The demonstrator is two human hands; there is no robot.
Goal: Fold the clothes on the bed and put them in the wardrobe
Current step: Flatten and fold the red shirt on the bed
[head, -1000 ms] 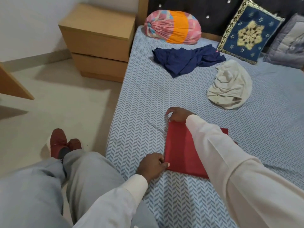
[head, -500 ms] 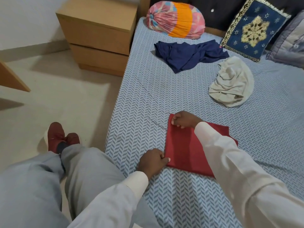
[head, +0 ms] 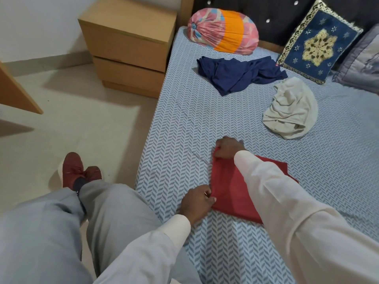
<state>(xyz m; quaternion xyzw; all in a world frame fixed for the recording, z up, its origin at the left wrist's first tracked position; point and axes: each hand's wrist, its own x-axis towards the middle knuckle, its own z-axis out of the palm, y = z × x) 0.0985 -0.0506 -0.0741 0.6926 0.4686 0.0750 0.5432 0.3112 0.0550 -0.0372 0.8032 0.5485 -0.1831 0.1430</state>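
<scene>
A two-drawer wooden nightstand is standing against the white wall, beside the bed and its dark studded headboard; shadows are lying across the pale beige floor.

Bright and evenly lit, with soft shadows on the floor beside the bedside cabinet. Bends straight lines near the edges; looks slightly soft throughout.

My right hand now sits on the far left corner of the red cloth, fingers curled onto it; a second ago it lay just beyond that edge.
</scene>
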